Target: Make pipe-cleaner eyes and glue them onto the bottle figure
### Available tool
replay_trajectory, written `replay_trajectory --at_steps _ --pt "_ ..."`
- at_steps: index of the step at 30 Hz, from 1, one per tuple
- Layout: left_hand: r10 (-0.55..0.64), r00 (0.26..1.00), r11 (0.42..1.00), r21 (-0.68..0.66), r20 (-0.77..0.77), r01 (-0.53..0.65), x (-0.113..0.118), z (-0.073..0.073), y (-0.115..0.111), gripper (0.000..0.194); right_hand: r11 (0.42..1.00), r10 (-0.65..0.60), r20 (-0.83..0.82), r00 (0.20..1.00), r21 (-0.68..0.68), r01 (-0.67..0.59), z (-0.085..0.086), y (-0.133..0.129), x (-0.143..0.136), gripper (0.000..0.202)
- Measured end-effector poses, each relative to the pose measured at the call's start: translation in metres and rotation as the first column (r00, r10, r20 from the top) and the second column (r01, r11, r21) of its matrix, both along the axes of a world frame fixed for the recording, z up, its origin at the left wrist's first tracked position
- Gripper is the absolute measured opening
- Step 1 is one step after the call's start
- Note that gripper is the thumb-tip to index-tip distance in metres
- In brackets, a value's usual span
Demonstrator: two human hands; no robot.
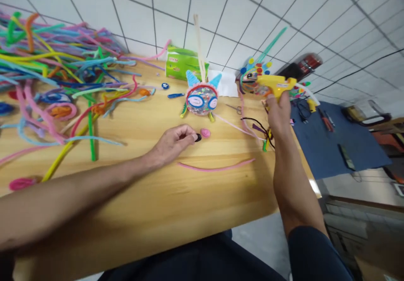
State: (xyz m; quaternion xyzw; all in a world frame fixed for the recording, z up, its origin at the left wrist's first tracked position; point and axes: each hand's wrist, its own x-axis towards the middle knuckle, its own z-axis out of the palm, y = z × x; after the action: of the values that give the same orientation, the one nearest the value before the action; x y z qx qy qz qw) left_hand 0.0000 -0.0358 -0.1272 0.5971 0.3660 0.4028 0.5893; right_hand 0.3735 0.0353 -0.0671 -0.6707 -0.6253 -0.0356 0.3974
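Note:
My left hand point(176, 142) pinches a small black disc point(198, 137) just above the wooden table. Right beside it lies a pink coiled pipe-cleaner piece point(205, 133). My right hand point(280, 108) is wrapped round the handle of a yellow glue gun point(276, 83), raised over the table's right part with its nozzle towards the left. Behind my left hand stands a round craft creature point(202, 101) with blue ears, white eyes ringed in blue and short yellow-green legs. A pink pipe cleaner point(216, 167) lies nearer to me.
A big heap of coloured pipe cleaners point(57, 62) covers the table's left. At the back stand a green packet point(179, 64) and a second decorated craft point(249, 81). Scissors point(235, 107) lie behind the loose stems. To the right, a blue mat point(334, 146) holds tools.

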Motion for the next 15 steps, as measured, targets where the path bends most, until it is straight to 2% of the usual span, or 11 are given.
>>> replay_trajectory --at_steps 3,8,11,15 --pt "0.021 1.000 1.000 0.017 -0.013 -0.021 -0.001 0.000 0.003 0.021 0.995 0.072 -0.012 0.997 -0.067 -0.072 0.003 -0.034 -0.028 0.049" --pt "0.022 0.998 0.999 0.048 -0.062 -0.019 -0.004 0.004 0.004 0.020 0.990 0.052 0.055 0.997 -0.135 -0.044 -0.021 -0.073 -0.088 0.053" --pt "-0.003 0.997 0.998 0.065 -0.079 0.008 -0.006 0.005 0.004 0.019 0.991 0.050 0.158 0.986 -0.132 -0.029 -0.032 -0.081 -0.102 0.048" --pt "-0.014 0.998 0.997 0.072 -0.062 0.019 -0.006 0.004 0.003 0.017 0.989 0.056 0.219 0.974 -0.148 -0.024 -0.034 -0.086 -0.105 0.039"
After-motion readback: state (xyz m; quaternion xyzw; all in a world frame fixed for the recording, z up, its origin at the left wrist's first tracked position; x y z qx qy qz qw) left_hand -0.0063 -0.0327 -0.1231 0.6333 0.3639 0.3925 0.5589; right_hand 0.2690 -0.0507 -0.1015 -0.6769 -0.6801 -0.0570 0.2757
